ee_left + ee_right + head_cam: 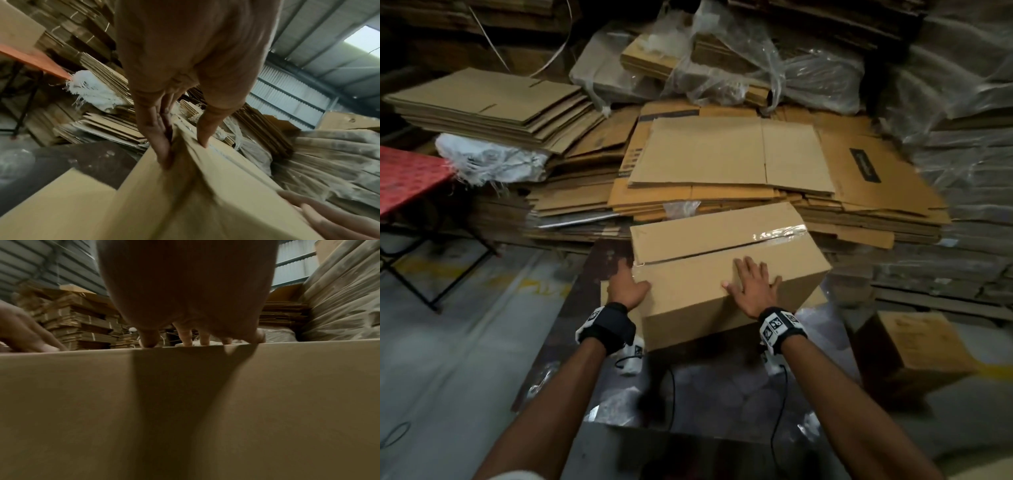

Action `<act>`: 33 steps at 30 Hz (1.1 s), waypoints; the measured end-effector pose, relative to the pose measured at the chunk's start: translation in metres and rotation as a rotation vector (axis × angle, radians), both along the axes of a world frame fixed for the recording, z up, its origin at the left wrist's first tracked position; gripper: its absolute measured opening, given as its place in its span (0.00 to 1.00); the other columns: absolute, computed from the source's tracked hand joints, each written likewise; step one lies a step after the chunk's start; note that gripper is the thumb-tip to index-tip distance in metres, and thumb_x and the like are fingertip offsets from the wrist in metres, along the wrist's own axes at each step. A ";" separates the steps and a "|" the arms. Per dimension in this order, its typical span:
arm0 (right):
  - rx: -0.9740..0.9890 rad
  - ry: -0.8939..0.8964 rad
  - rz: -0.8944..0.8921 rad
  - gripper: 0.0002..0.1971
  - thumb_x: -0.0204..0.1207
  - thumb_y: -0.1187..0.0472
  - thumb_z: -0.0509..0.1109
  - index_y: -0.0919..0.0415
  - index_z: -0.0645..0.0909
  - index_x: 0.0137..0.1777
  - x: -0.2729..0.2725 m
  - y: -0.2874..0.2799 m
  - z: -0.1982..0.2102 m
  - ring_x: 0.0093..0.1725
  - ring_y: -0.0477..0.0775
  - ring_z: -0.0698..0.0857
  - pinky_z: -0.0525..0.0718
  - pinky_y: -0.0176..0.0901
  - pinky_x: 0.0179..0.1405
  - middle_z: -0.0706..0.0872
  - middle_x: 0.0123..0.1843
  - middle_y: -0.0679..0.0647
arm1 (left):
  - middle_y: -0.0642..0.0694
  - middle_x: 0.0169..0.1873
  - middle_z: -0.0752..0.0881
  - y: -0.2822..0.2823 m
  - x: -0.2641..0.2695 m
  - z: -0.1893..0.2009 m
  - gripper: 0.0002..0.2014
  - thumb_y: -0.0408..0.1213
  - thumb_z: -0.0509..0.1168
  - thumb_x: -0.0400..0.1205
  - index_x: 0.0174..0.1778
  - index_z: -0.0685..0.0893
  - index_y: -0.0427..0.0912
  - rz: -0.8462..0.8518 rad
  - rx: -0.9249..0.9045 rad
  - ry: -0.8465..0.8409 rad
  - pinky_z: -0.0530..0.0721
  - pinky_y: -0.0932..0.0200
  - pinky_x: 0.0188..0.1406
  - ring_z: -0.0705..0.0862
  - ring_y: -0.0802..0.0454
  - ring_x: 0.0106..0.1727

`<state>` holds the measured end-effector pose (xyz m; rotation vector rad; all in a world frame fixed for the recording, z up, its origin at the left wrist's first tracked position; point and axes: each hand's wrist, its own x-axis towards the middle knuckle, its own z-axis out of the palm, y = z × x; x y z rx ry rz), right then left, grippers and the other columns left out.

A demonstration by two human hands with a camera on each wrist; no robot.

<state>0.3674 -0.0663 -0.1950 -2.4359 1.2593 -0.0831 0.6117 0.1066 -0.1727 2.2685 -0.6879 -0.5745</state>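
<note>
Closed cardboard box [722, 274] sits on the far half of the desk [571, 325], set at an angle, with its far long side close to the desk's far edge. Top flaps are shut; clear tape [779, 234] crosses the seam at the right end only, and the rest of the seam shows as a dark line. Left hand [628, 287] is at the box's left end: fingers [158, 129] straight and flat against the end face, thumb [205, 128] laid over the edge onto the top. Right hand [753, 291] lies palm down on the top near the front edge, fingers spread and straight, pressing on the cardboard. A flat tan sheet [606, 291] shows beneath the left end. Past the desk's far edge is a pile of flattened cartons [729, 154], with loose plastic wrap [756, 68] on top further back. A white woven sack [489, 159] and a red table [407, 178] are off the far left corner. A second box [914, 346] stands on the floor beyond the right edge.
</note>
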 end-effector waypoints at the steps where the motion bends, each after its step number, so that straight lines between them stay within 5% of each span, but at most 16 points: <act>1: 0.007 -0.011 0.040 0.38 0.85 0.30 0.54 0.43 0.50 0.91 0.007 0.006 -0.003 0.91 0.63 0.42 0.35 0.80 0.81 0.46 0.93 0.49 | 0.36 0.68 0.83 -0.001 -0.004 -0.002 0.38 0.36 0.76 0.78 0.83 0.68 0.38 0.005 0.014 0.052 0.87 0.45 0.58 0.83 0.31 0.68; 5: -0.025 -0.004 0.138 0.39 0.85 0.28 0.49 0.46 0.50 0.91 0.037 0.033 -0.008 0.91 0.62 0.42 0.35 0.78 0.84 0.47 0.93 0.48 | 0.35 0.51 0.88 -0.008 -0.033 -0.017 0.13 0.26 0.68 0.82 0.63 0.81 0.31 0.051 -0.129 0.460 0.93 0.46 0.33 0.91 0.41 0.40; 9: -0.048 -0.030 0.112 0.41 0.83 0.27 0.52 0.46 0.52 0.91 0.056 0.061 -0.012 0.91 0.63 0.41 0.36 0.75 0.85 0.48 0.93 0.51 | 0.37 0.34 0.88 0.001 -0.047 -0.040 0.10 0.24 0.57 0.88 0.63 0.80 0.29 -0.063 -0.266 0.526 0.93 0.43 0.44 0.88 0.44 0.31; 13: -0.043 -0.019 0.094 0.50 0.71 0.25 0.56 0.46 0.52 0.91 0.066 0.086 -0.012 0.91 0.62 0.41 0.37 0.76 0.85 0.46 0.93 0.52 | 0.41 0.47 0.88 0.016 -0.039 -0.058 0.13 0.23 0.69 0.84 0.61 0.84 0.41 -0.128 -0.373 0.367 0.88 0.61 0.45 0.89 0.50 0.44; 17: 0.013 0.008 0.038 0.60 0.56 0.26 0.53 0.48 0.49 0.91 0.080 0.101 -0.007 0.90 0.66 0.37 0.35 0.80 0.83 0.42 0.93 0.54 | 0.45 0.52 0.89 0.019 -0.038 -0.069 0.23 0.20 0.75 0.74 0.63 0.85 0.43 -0.213 -0.385 0.244 0.89 0.56 0.55 0.89 0.49 0.54; 22: 0.017 -0.010 -0.011 0.53 0.67 0.40 0.73 0.48 0.52 0.91 0.081 0.102 -0.006 0.91 0.65 0.39 0.38 0.79 0.84 0.45 0.93 0.53 | 0.48 0.50 0.92 0.018 -0.039 -0.082 0.18 0.28 0.77 0.77 0.63 0.88 0.41 -0.227 -0.428 0.063 0.89 0.57 0.57 0.91 0.55 0.51; 33: -0.018 -0.066 -0.058 0.50 0.67 0.40 0.76 0.45 0.59 0.89 0.084 0.101 -0.009 0.91 0.62 0.45 0.40 0.76 0.85 0.51 0.93 0.53 | 0.42 0.45 0.85 0.019 -0.050 -0.094 0.11 0.37 0.63 0.81 0.51 0.86 0.35 -0.350 -0.499 -0.313 0.82 0.54 0.47 0.84 0.45 0.45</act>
